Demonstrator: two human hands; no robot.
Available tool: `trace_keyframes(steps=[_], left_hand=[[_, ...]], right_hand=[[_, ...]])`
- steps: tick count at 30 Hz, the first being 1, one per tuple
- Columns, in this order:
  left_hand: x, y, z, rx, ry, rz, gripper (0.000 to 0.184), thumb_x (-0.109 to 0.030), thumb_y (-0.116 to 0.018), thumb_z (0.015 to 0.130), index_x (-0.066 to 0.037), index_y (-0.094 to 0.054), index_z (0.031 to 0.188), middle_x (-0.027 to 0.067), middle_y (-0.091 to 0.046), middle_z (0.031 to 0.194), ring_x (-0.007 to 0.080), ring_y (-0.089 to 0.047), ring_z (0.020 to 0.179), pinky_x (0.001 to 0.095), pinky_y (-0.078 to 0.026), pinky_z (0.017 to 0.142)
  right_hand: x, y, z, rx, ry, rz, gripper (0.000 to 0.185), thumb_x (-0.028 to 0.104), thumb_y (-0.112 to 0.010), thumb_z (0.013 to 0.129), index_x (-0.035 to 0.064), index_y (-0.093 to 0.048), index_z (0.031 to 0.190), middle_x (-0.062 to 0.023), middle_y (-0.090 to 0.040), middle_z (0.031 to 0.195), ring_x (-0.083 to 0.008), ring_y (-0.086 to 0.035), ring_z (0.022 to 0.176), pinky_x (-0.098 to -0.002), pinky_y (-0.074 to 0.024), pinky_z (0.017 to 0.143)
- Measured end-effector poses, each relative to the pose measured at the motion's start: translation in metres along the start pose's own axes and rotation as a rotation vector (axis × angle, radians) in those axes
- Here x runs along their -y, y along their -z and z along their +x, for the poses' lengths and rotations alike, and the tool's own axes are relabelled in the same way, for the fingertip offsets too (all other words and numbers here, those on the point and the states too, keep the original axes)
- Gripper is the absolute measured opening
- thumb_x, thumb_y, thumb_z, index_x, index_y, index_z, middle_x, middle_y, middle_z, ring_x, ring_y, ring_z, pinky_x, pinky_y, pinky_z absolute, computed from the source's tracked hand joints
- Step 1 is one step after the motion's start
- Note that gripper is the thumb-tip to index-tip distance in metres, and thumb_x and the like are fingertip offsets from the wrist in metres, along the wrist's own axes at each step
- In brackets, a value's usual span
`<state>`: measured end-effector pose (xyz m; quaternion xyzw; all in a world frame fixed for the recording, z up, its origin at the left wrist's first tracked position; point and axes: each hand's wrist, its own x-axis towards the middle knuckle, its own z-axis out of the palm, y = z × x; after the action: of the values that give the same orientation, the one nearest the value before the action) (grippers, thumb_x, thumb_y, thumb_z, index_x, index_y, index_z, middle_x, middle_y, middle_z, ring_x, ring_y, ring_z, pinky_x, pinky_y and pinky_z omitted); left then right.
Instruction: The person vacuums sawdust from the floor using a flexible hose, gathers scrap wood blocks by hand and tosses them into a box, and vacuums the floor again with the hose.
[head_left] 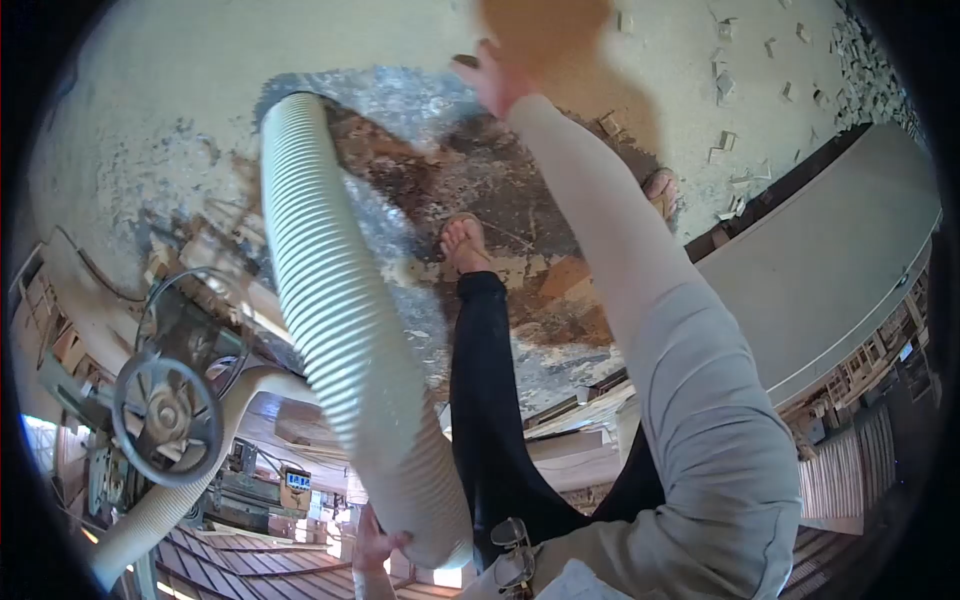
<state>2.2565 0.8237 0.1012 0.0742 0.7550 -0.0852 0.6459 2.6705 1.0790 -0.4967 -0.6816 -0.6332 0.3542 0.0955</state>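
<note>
A thick, pale ribbed hose (325, 270) runs from the floor down towards my body. Its far end rests on the dusty floor, at the edge of a dark, swept-looking patch (440, 180). Low in the view, my left hand (378, 545) grips the side of the hose near my body; part of that hand is hidden behind it. My right hand (495, 85) reaches far forward over the floor, to the right of the hose's far end. At its fingertips is a small brown piece (466, 62), too small to name surely. Eyeglasses (512, 555) hang at my chest.
Wood offcuts (725, 85) lie scattered at the upper right, beside a heap (875, 70). A long grey panel (830, 260) borders the right side. Machinery with a handwheel (167, 418) stands at the left, near another curved hose (215, 450). My sandaled feet (465, 243) are on the floor.
</note>
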Motion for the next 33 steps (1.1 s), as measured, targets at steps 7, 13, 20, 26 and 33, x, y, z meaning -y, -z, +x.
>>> trace_keyframes(steps=[7, 13, 20, 26, 33], left_hand=[[-0.024, -0.055, -0.002, 0.009, 0.134, -0.022, 0.148, -0.065, -0.106, 0.050, 0.001, -0.034, 0.162, 0.0140, -0.062, 0.147, 0.0296, -0.061, 0.133, 0.0456, -0.051, 0.111], [-0.050, -0.083, -0.010, 0.018, 0.032, -0.036, 0.112, -0.035, -0.107, 0.058, 0.007, -0.053, 0.147, 0.0160, -0.072, 0.133, 0.0281, -0.070, 0.124, 0.0440, -0.055, 0.107], [-0.093, -0.136, -0.006, 0.230, 0.059, 0.242, 0.104, -0.047, -0.101, 0.066, 0.002, -0.056, 0.146, 0.0156, -0.070, 0.136, 0.0271, -0.067, 0.125, 0.0433, -0.053, 0.106], [-0.054, -0.126, 0.000, 0.220, 0.129, 0.473, 0.113, -0.037, -0.101, 0.070, 0.000, -0.043, 0.160, 0.0186, -0.062, 0.149, 0.0250, -0.060, 0.135, 0.0425, -0.049, 0.114], [-0.068, -0.160, 0.003, 0.107, 0.026, 0.525, 0.089, -0.024, -0.100, 0.069, 0.004, -0.060, 0.144, 0.0164, -0.074, 0.130, 0.0257, -0.067, 0.123, 0.0423, -0.052, 0.108]], right_hand=[[-0.045, 0.002, -0.009, 0.123, 0.027, -0.184, 0.042, 0.004, -0.064, 0.096, 0.0153, -0.063, 0.136, -0.0233, -0.054, 0.142, -0.0418, -0.066, 0.126, -0.0487, -0.0624, 0.094], [-0.127, 0.063, -0.126, -0.133, -0.113, 0.186, 0.037, 0.016, -0.070, 0.094, 0.0111, -0.066, 0.130, -0.0216, -0.064, 0.124, -0.0460, -0.070, 0.102, -0.0528, -0.0589, 0.092], [-0.194, 0.064, -0.200, -0.217, -0.318, 0.152, 0.045, 0.015, -0.078, 0.091, 0.0091, -0.063, 0.133, -0.0234, -0.059, 0.125, -0.0445, -0.067, 0.111, -0.0515, -0.0564, 0.095], [-0.209, 0.043, -0.195, -0.059, -0.254, 0.169, 0.055, 0.018, -0.082, 0.087, 0.0095, -0.061, 0.137, -0.0239, -0.056, 0.132, -0.0455, -0.061, 0.122, -0.0497, -0.0556, 0.101], [-0.279, 0.106, -0.208, -0.208, -0.349, 0.299, 0.051, 0.015, -0.079, 0.086, 0.0081, -0.062, 0.133, -0.0233, -0.055, 0.132, -0.0444, -0.065, 0.116, -0.0498, -0.0567, 0.098]])
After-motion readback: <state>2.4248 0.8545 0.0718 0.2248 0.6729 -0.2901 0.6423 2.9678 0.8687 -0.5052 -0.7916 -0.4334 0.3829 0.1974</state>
